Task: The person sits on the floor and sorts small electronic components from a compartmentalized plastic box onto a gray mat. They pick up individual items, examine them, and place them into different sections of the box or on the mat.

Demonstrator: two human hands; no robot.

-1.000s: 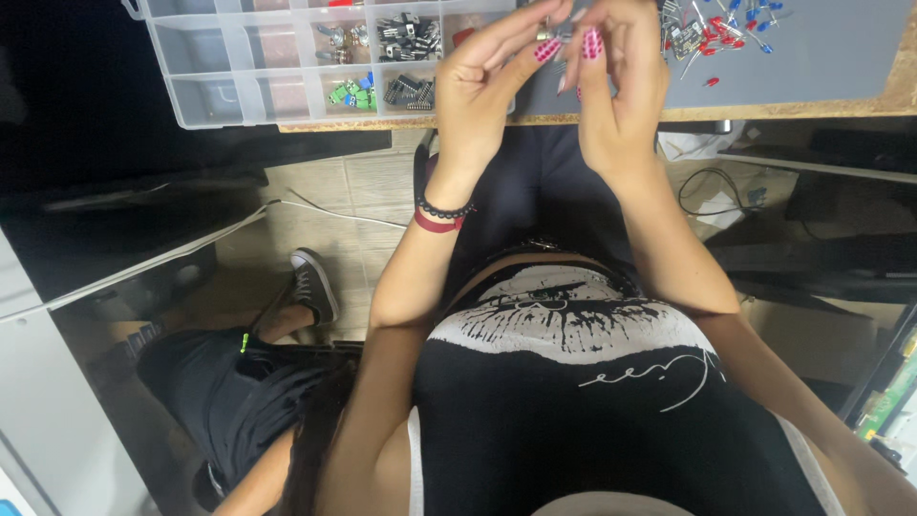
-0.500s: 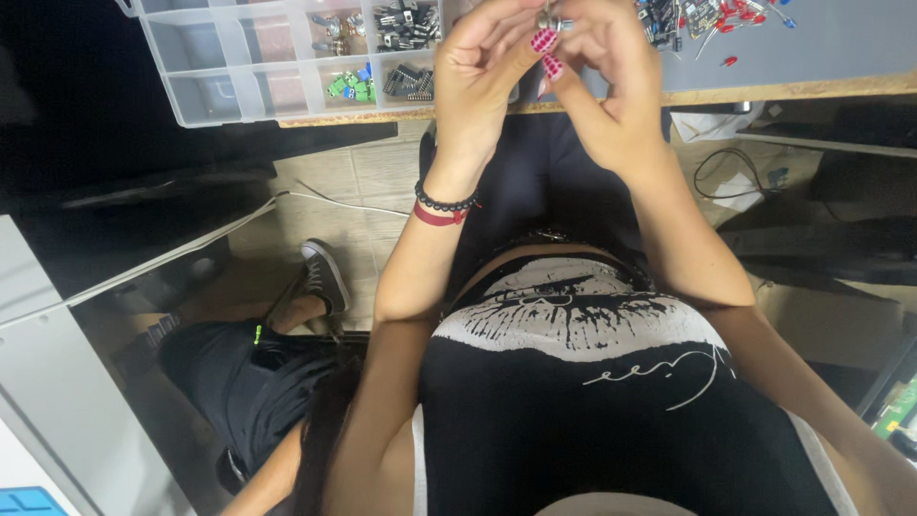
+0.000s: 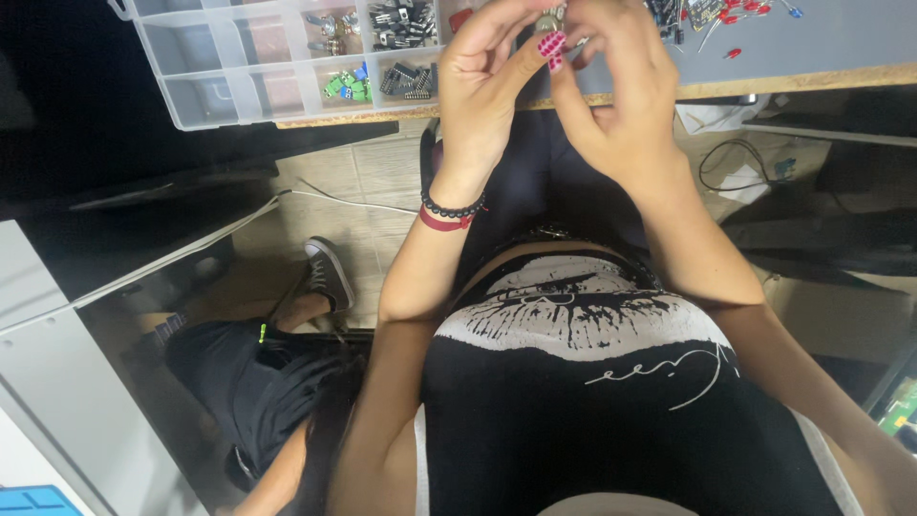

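Observation:
My left hand (image 3: 487, 86), with a black bead bracelet and a red band at the wrist, is raised in front of the table edge. Its pink-nailed thumb and fingers pinch a small metal component (image 3: 549, 19). My right hand (image 3: 621, 105) meets it from the right, and its fingertips close on the same small part. Most of the part is hidden by the fingers. Both hands hover over the front of the grey work mat (image 3: 841, 38), just right of the clear organizer box (image 3: 191, 57).
The organizer's compartments hold green terminal blocks (image 3: 346, 84) and black chips (image 3: 406, 78). Red LEDs (image 3: 731, 17) lie loose on the mat. The wooden table edge (image 3: 764, 86) runs across the top. Below it are cables (image 3: 735, 162), a grey sneaker (image 3: 325, 272) and a white panel (image 3: 57, 382).
My two hands have drawn closer together around the small part and sit a little lower in view. The organizer box has shifted slightly as my head moved.

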